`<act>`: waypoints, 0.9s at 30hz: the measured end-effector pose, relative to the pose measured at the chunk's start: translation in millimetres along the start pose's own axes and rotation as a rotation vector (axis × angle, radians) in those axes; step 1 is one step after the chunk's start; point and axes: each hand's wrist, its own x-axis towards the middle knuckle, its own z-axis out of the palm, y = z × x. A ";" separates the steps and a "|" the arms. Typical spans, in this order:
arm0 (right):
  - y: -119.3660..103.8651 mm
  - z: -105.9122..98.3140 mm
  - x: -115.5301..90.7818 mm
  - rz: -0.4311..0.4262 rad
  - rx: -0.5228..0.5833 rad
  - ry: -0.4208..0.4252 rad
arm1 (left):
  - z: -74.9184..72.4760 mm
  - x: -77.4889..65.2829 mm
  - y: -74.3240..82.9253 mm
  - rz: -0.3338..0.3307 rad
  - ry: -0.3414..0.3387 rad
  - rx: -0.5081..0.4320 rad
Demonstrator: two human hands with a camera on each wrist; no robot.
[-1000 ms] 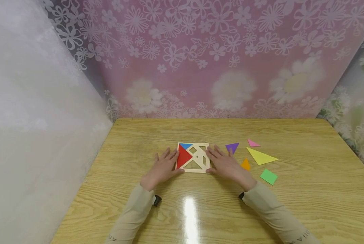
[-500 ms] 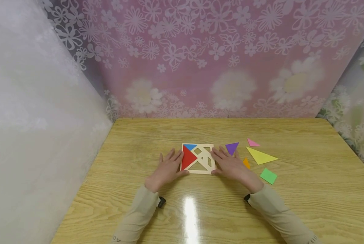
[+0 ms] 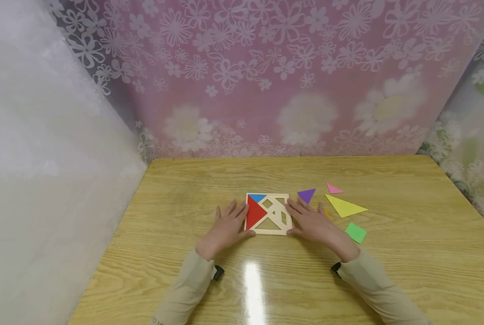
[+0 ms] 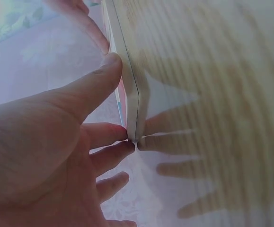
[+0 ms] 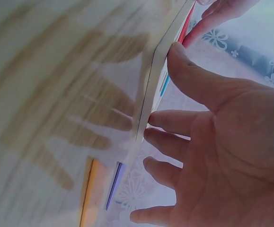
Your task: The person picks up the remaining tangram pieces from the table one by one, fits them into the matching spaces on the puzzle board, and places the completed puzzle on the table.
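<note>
A flat wooden tangram tray (image 3: 272, 232) lies on the table between both hands. Its left part is filled by a red triangle (image 3: 255, 213), with a blue triangle (image 3: 256, 197) in the upper left corner; several cut-outs show bare. My left hand (image 3: 225, 228) touches the tray's left side with fairly straight, spread fingers, its thumb by the near corner. On the opposite side, my right hand (image 3: 316, 225) rests its fingertips and thumb along the edge. Both wrist views show thumb and fingertips against the tray's edge (image 4: 131, 94). Under the right hand, an orange piece (image 3: 326, 212) is mostly hidden.
Right of the tray lie a purple triangle (image 3: 306, 195), a pink triangle (image 3: 334, 188), a yellow triangle (image 3: 345, 206) and a green square (image 3: 356, 233). The wooden table (image 3: 177, 180) meets a flowered pink backdrop (image 3: 242, 113) at its far edge.
Both hands and the tray between them have slid to the right and slightly nearer. The right hand now covers more of the orange piece. The loose pieces keep their places.
</note>
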 end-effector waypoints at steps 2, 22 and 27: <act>1.4 0.1 -1.9 -0.003 0.002 0.003 | 0.1 -1.1 2.2 0.006 0.004 -0.002; 17.8 -1.9 -21.8 -0.022 0.032 0.019 | 1.7 -4.5 19.5 0.060 0.006 -0.006; 19.7 -3.4 -26.2 -0.023 0.039 0.022 | 2.1 -4.8 22.0 0.075 0.015 -0.009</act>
